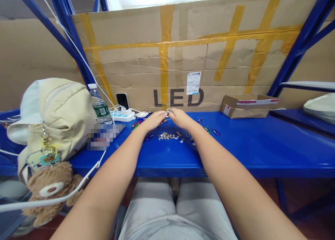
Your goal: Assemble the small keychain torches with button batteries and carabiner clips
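Note:
My left hand (157, 120) and my right hand (180, 117) meet over the blue table, fingers closed around a small silver metal loop (169, 110). Fingers cover most of the loop, so its exact kind is unclear. Just nearer to me lies a spread of small round metal discs (169, 136), like coin cells or button parts. Small metal rings (187, 135) lie below my right wrist. Several coloured carabiners are scattered around, including a purple one (216, 132) on the right and another (149, 137) beside my left forearm.
A cream backpack (70, 110) with a teddy bear charm (56, 187) sits on the left. Near it are a water bottle (101, 107), a power strip (123, 115) and a phone (122, 101). An open cardboard box (248, 109) stands back right, before a taped cardboard wall (125, 72).

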Action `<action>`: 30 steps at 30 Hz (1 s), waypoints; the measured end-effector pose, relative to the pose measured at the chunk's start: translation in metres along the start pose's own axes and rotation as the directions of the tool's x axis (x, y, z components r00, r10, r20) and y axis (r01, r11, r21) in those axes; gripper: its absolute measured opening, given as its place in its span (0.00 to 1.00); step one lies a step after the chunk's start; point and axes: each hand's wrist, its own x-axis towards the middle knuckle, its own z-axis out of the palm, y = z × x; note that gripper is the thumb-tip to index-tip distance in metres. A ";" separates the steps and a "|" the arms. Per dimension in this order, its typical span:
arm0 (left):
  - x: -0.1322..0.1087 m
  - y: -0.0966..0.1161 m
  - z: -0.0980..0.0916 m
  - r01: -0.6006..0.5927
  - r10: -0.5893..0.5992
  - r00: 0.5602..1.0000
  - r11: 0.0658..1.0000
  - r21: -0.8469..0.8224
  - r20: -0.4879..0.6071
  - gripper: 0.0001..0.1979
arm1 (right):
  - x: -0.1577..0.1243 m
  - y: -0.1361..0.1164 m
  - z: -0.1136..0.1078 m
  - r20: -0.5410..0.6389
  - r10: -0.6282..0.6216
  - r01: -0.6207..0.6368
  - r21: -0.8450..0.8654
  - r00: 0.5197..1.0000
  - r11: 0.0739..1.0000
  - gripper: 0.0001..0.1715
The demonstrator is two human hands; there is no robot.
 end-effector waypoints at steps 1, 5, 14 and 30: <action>0.000 0.000 0.000 -0.014 0.014 1.000 1.000 0.002 0.006 0.14 | 0.000 0.001 0.001 0.000 -0.007 0.007 0.019 1.000 1.000 0.13; -0.001 -0.001 0.001 -0.031 0.031 1.000 0.999 -0.023 -0.001 0.16 | 0.001 0.003 0.001 -0.002 -0.034 0.034 0.088 0.999 0.996 0.13; 0.005 -0.011 0.004 -0.016 0.017 0.991 1.000 0.002 -0.136 0.15 | -0.004 -0.004 -0.007 0.093 -0.030 0.012 0.188 0.995 0.982 0.13; 0.009 -0.025 -0.002 0.310 -0.294 0.894 0.951 -0.006 -0.338 0.28 | 0.000 0.016 0.003 0.083 0.299 -0.306 0.108 0.951 0.946 0.06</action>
